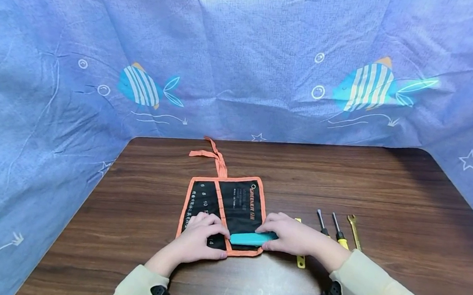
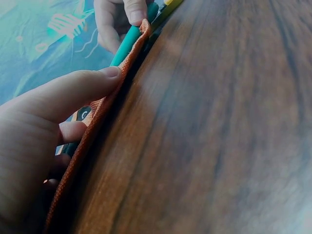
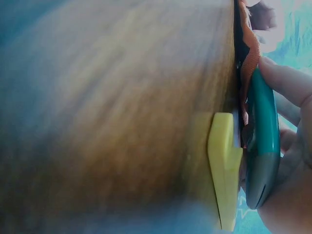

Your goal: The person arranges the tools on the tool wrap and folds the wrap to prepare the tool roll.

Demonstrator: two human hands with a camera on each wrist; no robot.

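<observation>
A black tool roll with orange trim (image 1: 237, 200) lies flat, its orange ties stretching away from me. My left hand (image 1: 202, 239) pinches its near edge; in the left wrist view the thumb (image 2: 92, 85) lies on the orange trim (image 2: 97, 122), other fingers partly hidden behind it. With my right hand (image 1: 288, 235) I grip a slim teal tool with a dark grey end (image 1: 249, 239), lying across the roll's near right part. The right wrist view shows its teal body (image 3: 264, 117) between thumb and fingers, close to the trim. Its exact kind cannot be told.
Just right of the roll, partly under my right forearm, lies a flat yellow tool (image 1: 300, 261). Two screwdrivers (image 1: 341, 238) and a small wrench (image 1: 355, 231) lie farther right on the brown wooden table (image 1: 146, 196). A blue fish-print cloth (image 1: 243, 72) hangs behind.
</observation>
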